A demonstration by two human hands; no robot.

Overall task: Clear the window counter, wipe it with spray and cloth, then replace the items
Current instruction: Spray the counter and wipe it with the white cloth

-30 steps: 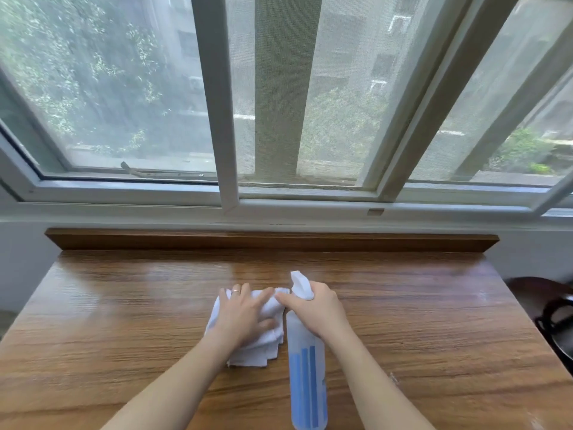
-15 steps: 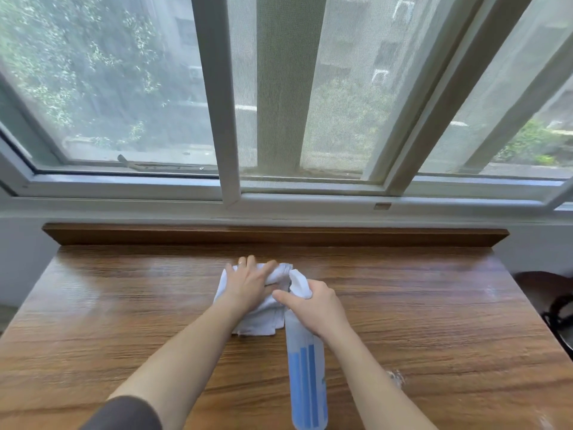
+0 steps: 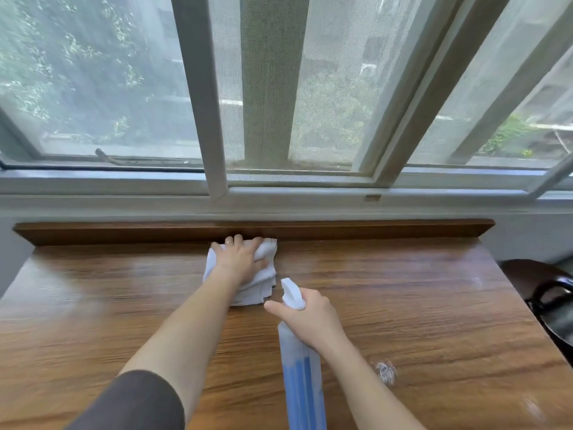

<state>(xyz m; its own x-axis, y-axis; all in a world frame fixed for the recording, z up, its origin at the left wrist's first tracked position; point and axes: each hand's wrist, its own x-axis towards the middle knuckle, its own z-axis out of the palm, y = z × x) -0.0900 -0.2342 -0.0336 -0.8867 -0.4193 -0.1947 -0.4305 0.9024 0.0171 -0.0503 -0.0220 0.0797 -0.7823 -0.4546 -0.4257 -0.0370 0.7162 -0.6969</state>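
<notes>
My left hand (image 3: 240,259) presses flat on a white cloth (image 3: 257,287) at the far middle of the wooden counter (image 3: 418,305), its fingertips touching the raised wooden back ledge (image 3: 124,232). My right hand (image 3: 310,318) grips the neck of a spray bottle (image 3: 302,383) with blue liquid and a white nozzle. The bottle stands nearer to me, just right of the cloth, its nozzle pointing away from me.
A small white foamy spot (image 3: 384,372) lies on the counter to the right of my right forearm. A dark chair with a black object (image 3: 552,302) stands past the counter's right edge. Sliding windows with white frames (image 3: 279,190) rise behind the ledge.
My left hand has slid the cloth away from me, from the middle of the counter up to the back ledge. My right hand with the bottle has stayed about where it was.
</notes>
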